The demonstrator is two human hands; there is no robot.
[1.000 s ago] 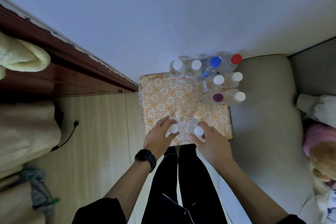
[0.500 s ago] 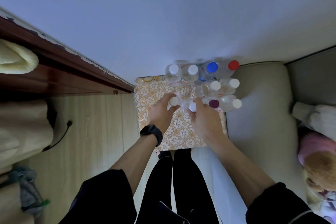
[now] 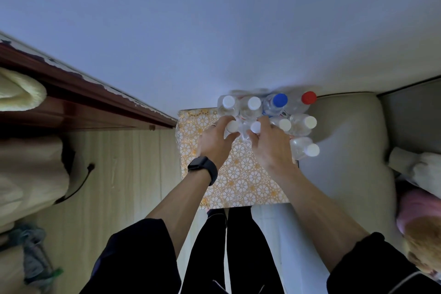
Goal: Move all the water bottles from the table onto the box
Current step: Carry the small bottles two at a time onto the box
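While the left hand (image 3: 216,144) grips one white-capped bottle (image 3: 232,126) and the right hand (image 3: 270,148) grips another (image 3: 255,127), both bottles stand on the box (image 3: 241,174) at frame centre, touching the bottle cluster (image 3: 298,124) behind them.

A plain pale-blue wall (image 3: 214,19) meets light wood-plank flooring (image 3: 114,174), beside dark reddish-brown wooden furniture (image 3: 71,102) and a grey cushioned sofa (image 3: 346,150).
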